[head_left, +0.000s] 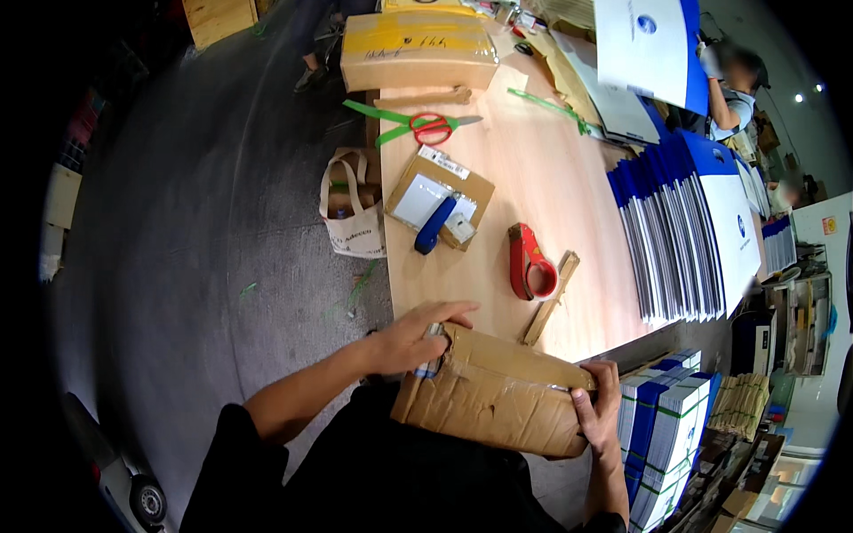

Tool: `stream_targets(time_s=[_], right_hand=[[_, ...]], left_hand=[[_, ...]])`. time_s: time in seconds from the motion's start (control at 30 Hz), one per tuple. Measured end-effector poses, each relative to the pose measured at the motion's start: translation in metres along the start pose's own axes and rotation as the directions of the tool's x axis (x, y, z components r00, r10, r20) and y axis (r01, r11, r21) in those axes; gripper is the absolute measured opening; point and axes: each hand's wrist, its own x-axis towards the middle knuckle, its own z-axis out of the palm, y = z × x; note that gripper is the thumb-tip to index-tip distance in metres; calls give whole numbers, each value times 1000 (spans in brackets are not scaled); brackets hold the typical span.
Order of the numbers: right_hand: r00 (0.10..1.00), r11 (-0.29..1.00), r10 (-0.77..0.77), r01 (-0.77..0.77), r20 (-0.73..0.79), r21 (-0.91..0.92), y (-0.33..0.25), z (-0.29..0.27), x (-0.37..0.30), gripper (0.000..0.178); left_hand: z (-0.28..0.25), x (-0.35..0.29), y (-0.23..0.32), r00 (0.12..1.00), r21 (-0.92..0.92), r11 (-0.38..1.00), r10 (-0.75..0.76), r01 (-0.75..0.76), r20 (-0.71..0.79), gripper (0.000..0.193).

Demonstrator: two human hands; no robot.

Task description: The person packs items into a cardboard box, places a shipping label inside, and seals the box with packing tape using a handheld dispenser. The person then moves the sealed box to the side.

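Note:
A brown cardboard box (pixel 498 391) with creased sides and clear tape is held against my body at the table's near edge. My left hand (pixel 418 338) grips its left end, fingers over the top corner. At the right end, my right hand (pixel 601 404) is wrapped round the edge, thumb on the near side. Just beyond the box lie a red tape dispenser (pixel 522 258) and a folded cardboard strip (pixel 553 298). Farther left, a blue-handled cutter (pixel 435 224) rests on a smaller carton (pixel 475 191). Red-handled scissors (pixel 433 128) lie on green strapping (pixel 391 133).
A yellow-taped carton (pixel 418 53) stands on the far left of the wooden table (pixel 586 231). Blue-and-white folders (pixel 680 231) stand in a row at right; strapped bundles (pixel 666 435) sit below. A canvas bag (pixel 355 226) is beside the table. Another person (pixel 737 102) handles a folder at far right.

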Motion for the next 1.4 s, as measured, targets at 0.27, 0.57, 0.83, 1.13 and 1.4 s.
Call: stream_targets(time_s=[0.27, 0.57, 0.83, 1.13, 1.4], right_hand=[[998, 998, 60, -60, 26, -1, 0, -4, -6, 41], [984, 936, -141, 169, 109, -308, -79, -6, 21, 27], [502, 683, -248, 698, 829, -218, -196, 59, 105, 32], [163, -12, -141, 986, 977, -166, -220, 76, 129, 17], [114, -58, -328, 988, 938, -140, -188, 65, 139, 23]], left_hand=[[-17, -1, 18, 975, -247, 953, -134, 177, 180, 59], [-14, -6, -1, 979, -334, 939, -17, 85, 202, 66], [-17, -12, -7, 986, -416, 908, 19, 53, 168, 65], [-21, -14, -17, 985, -139, 990, 44, -20, 165, 59], [4, -6, -36, 972, -158, 968, 214, -196, 103, 69]])
